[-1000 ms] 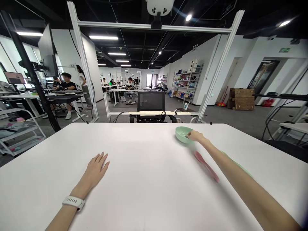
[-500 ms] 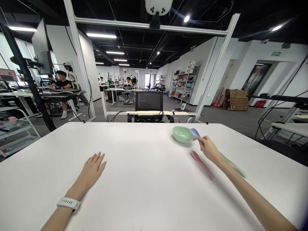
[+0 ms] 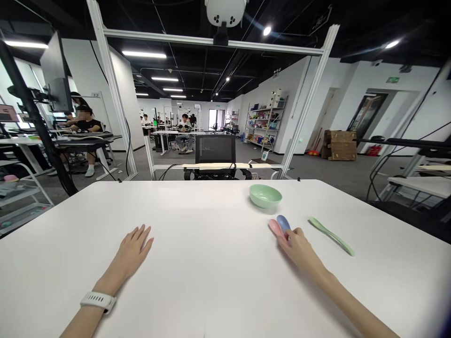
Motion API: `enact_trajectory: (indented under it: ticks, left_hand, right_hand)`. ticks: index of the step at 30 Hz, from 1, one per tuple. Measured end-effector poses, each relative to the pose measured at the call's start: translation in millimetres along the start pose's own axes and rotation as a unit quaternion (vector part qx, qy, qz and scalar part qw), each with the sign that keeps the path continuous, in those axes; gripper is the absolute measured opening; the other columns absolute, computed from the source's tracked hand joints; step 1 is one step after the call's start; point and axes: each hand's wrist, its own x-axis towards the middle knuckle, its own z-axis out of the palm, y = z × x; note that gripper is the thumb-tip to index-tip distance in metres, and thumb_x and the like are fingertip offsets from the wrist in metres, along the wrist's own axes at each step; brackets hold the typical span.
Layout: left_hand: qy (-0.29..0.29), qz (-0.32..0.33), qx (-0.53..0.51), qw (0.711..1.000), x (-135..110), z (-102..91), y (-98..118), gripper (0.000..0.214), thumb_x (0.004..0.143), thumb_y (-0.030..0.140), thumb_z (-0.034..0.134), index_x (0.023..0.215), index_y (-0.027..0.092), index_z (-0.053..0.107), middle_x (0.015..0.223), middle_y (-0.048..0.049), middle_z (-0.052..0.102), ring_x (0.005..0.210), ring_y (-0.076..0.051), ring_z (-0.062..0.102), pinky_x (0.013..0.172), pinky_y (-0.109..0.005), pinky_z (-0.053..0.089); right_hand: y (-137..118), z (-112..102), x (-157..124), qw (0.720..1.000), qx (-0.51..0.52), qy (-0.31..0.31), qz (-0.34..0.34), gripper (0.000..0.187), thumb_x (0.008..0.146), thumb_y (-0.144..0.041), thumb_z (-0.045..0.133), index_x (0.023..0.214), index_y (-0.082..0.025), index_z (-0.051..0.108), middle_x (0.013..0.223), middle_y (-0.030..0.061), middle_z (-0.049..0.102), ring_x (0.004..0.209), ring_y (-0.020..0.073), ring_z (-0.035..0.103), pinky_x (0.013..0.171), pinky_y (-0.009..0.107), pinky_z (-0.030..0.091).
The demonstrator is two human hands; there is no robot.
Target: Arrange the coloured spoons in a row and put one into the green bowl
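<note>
My right hand point(image 3: 299, 249) rests low on the white table with its fingers closed around the handle of a blue plastic spoon point(image 3: 283, 223). The hand also covers the handle of a pink plastic spoon point(image 3: 275, 227), whose bowl lies touching the blue one. I cannot tell whether the pink spoon is gripped too. To the right lies a pale green spoon point(image 3: 331, 236), apart from the hand. A pale green bowl point(image 3: 265, 195) sits farther back, near the far edge. My left hand point(image 3: 134, 249) lies flat and open on the white table point(image 3: 197, 281), touching nothing else.
A white metal frame point(image 3: 211, 34) with a camera unit rises behind the table's far edge, and a black chair point(image 3: 215, 149) stands beyond it. Seated people work at desks behind, and a low wire cart point(image 3: 17, 192) stands at the left.
My right hand has moved back from the green bowl, bringing the blue spoon beside the pink spoon. The pink spoon's handle is now covered. The view has shifted slightly.
</note>
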Motion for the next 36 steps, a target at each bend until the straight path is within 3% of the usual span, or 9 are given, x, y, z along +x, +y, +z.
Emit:
enact_trajectory:
  ticks: [5, 9, 16, 36]
  left_hand:
    - [0.008, -0.003, -0.002, 1.000, -0.6, 0.3, 0.2, 0.075, 0.103, 0.057, 0.028, 0.159, 0.015, 0.057, 0.172, -0.0152, 0.051, 0.161, -0.034, 0.045, 0.132, -0.054, 0.035]
    - [0.004, -0.005, -0.007, 1.000, -1.3, -2.0, 1.7, 0.075, 0.104, 0.056, 0.029, 0.159, 0.014, 0.056, 0.172, -0.0166, 0.050, 0.162, -0.034, 0.044, 0.133, -0.053, 0.034]
    - [-0.008, 0.002, -0.008, 1.000, -2.0, -9.9, 5.6, 0.074, 0.104, 0.054, 0.029, 0.159, 0.012, 0.056, 0.172, -0.0175, 0.050, 0.161, -0.036, 0.044, 0.132, -0.057, 0.035]
    - [-0.025, -0.009, -0.008, 1.000, -3.2, -16.1, 9.0, 0.075, 0.104, 0.055, 0.029, 0.161, 0.014, 0.054, 0.174, -0.0157, 0.047, 0.163, -0.035, 0.042, 0.133, -0.055, 0.034]
  right_hand:
    - [-44.2, 5.8, -21.0, 0.996, 0.061, -0.046, -0.045, 0.035, 0.107, -0.044, 0.038, 0.078, -0.025, 0.047, 0.104, 0.0067, 0.054, 0.064, 0.0151, 0.057, 0.068, 0.034, 0.048]
    - [-61.9, 15.9, -23.5, 0.997, 0.028, -0.063, -0.039, 0.029, 0.104, -0.035, 0.043, 0.077, -0.025, 0.045, 0.101, 0.0047, 0.053, 0.061, 0.0130, 0.054, 0.067, 0.033, 0.047]
    - [-60.2, 20.7, -21.5, 0.997, 0.025, -0.061, -0.048, 0.030, 0.105, -0.033, 0.043, 0.076, -0.025, 0.045, 0.099, 0.0040, 0.054, 0.063, 0.0134, 0.056, 0.069, 0.033, 0.049]
    - [-61.9, 16.9, -24.1, 0.994, 0.071, -0.061, -0.049, 0.032, 0.104, -0.038, 0.045, 0.075, -0.025, 0.046, 0.100, 0.0042, 0.053, 0.065, 0.0139, 0.056, 0.070, 0.034, 0.050]
